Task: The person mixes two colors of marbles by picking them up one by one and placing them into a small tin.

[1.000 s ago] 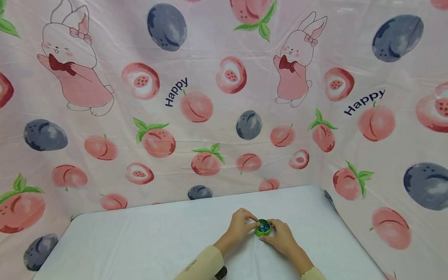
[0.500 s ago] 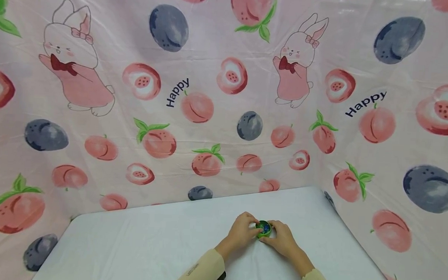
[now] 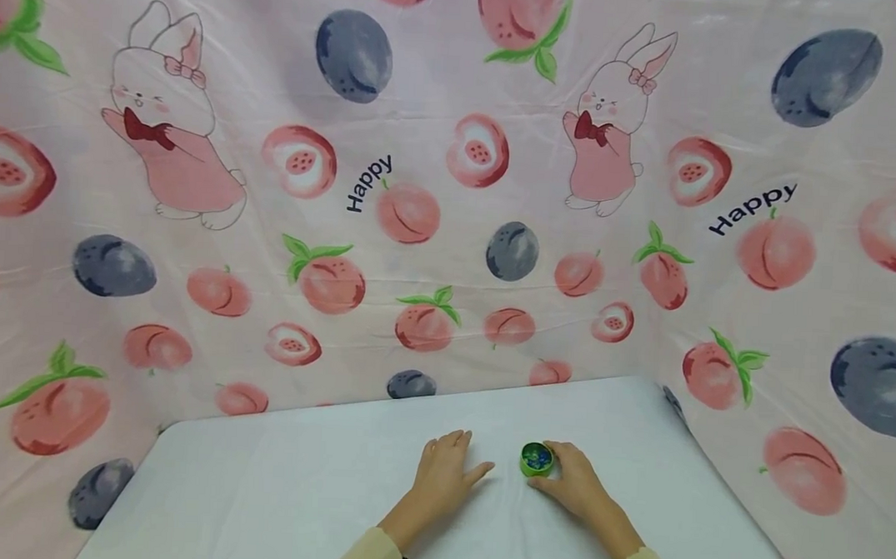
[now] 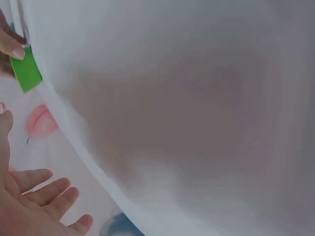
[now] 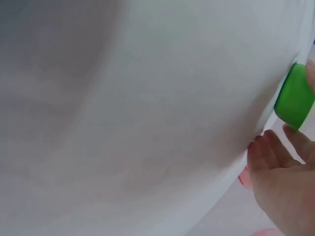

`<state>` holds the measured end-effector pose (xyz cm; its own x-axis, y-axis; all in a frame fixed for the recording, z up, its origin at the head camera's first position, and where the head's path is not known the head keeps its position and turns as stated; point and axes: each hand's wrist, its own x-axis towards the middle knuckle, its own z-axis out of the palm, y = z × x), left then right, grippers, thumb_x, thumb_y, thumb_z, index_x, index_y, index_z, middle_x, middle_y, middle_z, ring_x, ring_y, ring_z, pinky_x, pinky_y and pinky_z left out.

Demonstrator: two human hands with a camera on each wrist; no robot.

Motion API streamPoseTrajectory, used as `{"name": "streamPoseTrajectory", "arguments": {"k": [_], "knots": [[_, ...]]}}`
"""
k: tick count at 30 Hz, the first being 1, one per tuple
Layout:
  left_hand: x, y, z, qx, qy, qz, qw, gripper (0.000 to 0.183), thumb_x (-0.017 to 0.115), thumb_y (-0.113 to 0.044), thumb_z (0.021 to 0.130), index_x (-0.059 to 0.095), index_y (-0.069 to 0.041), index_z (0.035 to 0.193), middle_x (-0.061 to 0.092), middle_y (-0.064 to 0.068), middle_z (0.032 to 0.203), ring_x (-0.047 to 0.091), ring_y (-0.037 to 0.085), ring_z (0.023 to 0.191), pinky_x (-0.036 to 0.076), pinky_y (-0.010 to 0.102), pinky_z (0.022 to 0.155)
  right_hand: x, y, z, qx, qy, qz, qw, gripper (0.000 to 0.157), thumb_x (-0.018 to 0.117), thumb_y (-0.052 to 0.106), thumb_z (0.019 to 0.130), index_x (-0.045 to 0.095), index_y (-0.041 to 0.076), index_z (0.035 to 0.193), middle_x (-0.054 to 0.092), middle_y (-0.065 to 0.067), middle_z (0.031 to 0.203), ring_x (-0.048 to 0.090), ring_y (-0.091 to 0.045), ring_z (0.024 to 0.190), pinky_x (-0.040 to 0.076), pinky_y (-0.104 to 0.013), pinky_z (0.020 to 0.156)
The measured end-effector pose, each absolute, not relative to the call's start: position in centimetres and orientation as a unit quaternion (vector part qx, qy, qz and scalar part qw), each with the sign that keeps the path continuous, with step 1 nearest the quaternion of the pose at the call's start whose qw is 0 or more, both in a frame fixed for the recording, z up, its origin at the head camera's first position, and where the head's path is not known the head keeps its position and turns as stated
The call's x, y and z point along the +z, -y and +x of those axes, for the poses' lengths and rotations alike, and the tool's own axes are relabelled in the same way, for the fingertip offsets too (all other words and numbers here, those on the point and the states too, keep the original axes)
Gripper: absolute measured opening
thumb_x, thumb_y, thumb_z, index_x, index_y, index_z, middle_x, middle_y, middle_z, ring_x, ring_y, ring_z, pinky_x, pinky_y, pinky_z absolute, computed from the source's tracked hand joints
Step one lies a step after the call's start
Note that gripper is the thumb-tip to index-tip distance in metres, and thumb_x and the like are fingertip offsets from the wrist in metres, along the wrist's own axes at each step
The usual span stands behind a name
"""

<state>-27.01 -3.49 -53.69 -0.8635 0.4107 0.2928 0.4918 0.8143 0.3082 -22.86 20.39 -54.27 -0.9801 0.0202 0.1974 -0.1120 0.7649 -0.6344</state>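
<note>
A small round green container (image 3: 536, 461) stands on the white table, its top uncovered. Blue and green bits fill it, too small to make out. My right hand (image 3: 577, 485) holds the container from the right, thumb at the near side and fingers at the far side. In the right wrist view the green container (image 5: 295, 96) shows between fingertips of that hand (image 5: 283, 182). My left hand (image 3: 443, 477) is to the left of the container, apart from it, fingers and thumb spread. The left wrist view shows this left hand (image 4: 37, 201) holding nothing.
A white cloth covers the table (image 3: 281, 481). Behind it and to the right hangs a pink curtain (image 3: 427, 78) printed with peaches, plums and rabbits. The table's back edge meets the curtain.
My left hand has let go of the container, moved left away from it and spread its fingers. My right hand keeps its hold on the container. The head view has turned slightly left.
</note>
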Motion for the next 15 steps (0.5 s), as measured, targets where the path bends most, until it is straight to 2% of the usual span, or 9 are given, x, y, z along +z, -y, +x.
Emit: {"name": "streamPoseTrajectory", "arguments": {"k": [7,15], "knots": [[-54.0,6.1,-26.3,-0.189,0.953,-0.216,0.098,0.08,0.068,-0.056,0.098,0.055,0.007,0.145,0.058,0.026,0.147,0.054,0.042,0.138,0.038,0.067,0.114,-53.3,-20.4,-22.1,0.282,0.953,0.023,0.11,0.086,0.089,0.039,0.084,0.053,-0.012,0.144,0.055,-0.034,0.144,0.051,-0.054,0.134,0.044,-0.066,0.11],[-54.9,7.9,-25.3,-0.201,0.955,-0.2,0.084,0.088,0.066,-0.061,0.097,0.05,0.009,0.149,0.051,0.032,0.152,0.047,0.05,0.143,0.031,0.073,0.116,-53.0,-19.6,-21.3,0.201,0.97,0.016,0.136,0.097,0.084,0.058,0.082,0.053,-0.007,0.147,0.052,-0.034,0.149,0.05,-0.054,0.137,0.043,-0.07,0.107]]}}
